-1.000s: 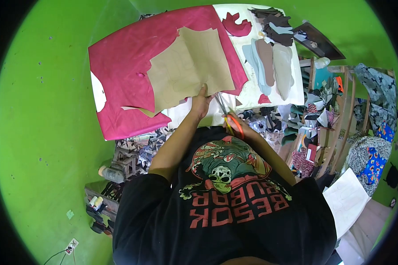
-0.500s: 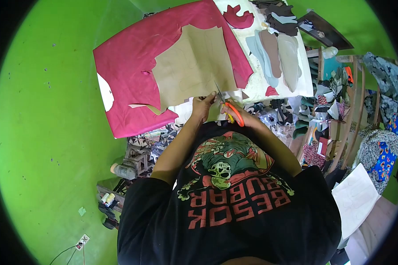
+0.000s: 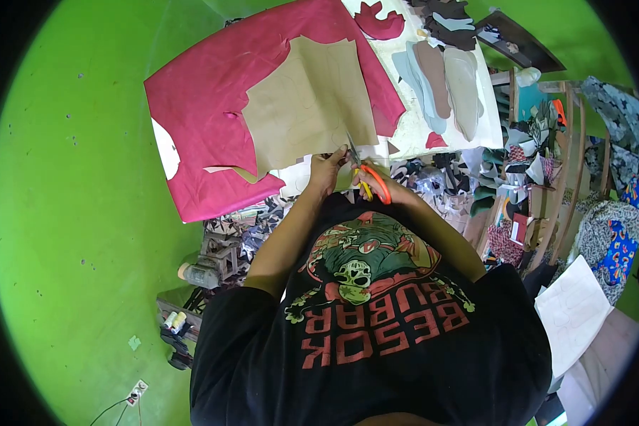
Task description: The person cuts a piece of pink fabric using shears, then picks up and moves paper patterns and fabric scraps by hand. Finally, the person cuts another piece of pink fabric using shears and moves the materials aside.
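A tan sheet point(image 3: 305, 99) with faint drawn outlines lies over a large red-pink sheet point(image 3: 199, 106) on the white table. My left hand point(image 3: 325, 170) pinches the tan sheet at its near edge. Just right of it, my right hand point(image 3: 378, 183) holds scissors point(image 3: 383, 186) with orange and yellow handles. Their blades point away from me and lie at the tan sheet near its lower right edge. A small red scrap point(image 3: 435, 140) is on the table to the right.
Grey, brown and pale sole-shaped pieces point(image 3: 463, 92) lie on the table's right part, below dark pieces point(image 3: 451, 28). A wooden rack point(image 3: 564, 170) with scraps and cloth stands at right. Scraps cover the area below the table, near a plastic bottle point(image 3: 200, 275).
The view has shifted slightly. Both hands stay at the tan sheet's near edge, and the scissors have hardly moved.
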Demonstrator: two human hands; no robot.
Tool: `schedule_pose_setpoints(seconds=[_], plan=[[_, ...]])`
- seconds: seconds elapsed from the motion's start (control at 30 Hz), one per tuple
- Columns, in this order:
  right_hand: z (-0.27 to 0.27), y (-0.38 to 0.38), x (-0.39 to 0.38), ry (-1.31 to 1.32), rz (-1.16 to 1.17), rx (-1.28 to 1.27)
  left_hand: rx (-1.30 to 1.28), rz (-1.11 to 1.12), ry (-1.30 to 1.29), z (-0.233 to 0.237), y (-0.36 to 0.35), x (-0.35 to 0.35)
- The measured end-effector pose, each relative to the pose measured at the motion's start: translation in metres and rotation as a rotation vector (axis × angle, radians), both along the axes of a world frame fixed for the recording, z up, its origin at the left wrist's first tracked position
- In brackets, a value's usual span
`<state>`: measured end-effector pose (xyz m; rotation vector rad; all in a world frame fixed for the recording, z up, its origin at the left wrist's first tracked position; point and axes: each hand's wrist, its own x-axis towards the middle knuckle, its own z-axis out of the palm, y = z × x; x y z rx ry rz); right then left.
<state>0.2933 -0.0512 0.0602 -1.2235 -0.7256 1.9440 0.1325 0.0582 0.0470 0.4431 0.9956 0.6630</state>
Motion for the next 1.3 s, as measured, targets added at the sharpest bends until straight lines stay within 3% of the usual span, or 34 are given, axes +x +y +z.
schedule_pose_setpoints(seconds=[0.27, 0.47, 0.53, 0.63, 0.7, 0.8, 0.87, 0.97, 1.2, 1.3], plan=[[-0.006, 0.012, -0.004, -0.120, 0.039, 0.103, -0.054, -0.021, -0.029, -0.018, -0.003, -0.005], [0.008, 0.009, -0.003, -0.169, 0.030, 0.033, -0.066, -0.036, -0.075, -0.013, -0.005, -0.011], [0.006, 0.006, -0.003, -0.225, 0.049, 0.052, -0.261, 0.093, -0.199, -0.014, -0.004, -0.014], [0.012, -0.002, 0.005, -0.301, 0.135, 0.010, -0.276, 0.220, -0.136, -0.030, 0.004, -0.019], [0.014, -0.012, 0.010, -0.322, 0.200, -0.044, -0.213, 0.188, -0.134, -0.030, 0.011, -0.026], [0.009, -0.036, 0.013, -0.307, 0.047, 0.157, -0.141, 0.182, -0.131, -0.021, 0.016, -0.029], [0.012, -0.041, 0.016, -0.209, -0.008, -0.087, -0.126, 0.200, -0.125, -0.020, 0.018, -0.034], [-0.006, -0.047, 0.022, -0.161, -0.075, -0.005, -0.041, 0.391, -0.186, -0.027, 0.028, -0.038], [-0.014, -0.040, 0.029, -0.165, -0.081, -0.120, 0.059, 0.259, 0.076, -0.002, 0.004, 0.004], [-0.003, -0.028, 0.030, -0.251, -0.059, -0.200, -0.055, 0.368, -0.158, -0.027, 0.010, 0.005]])
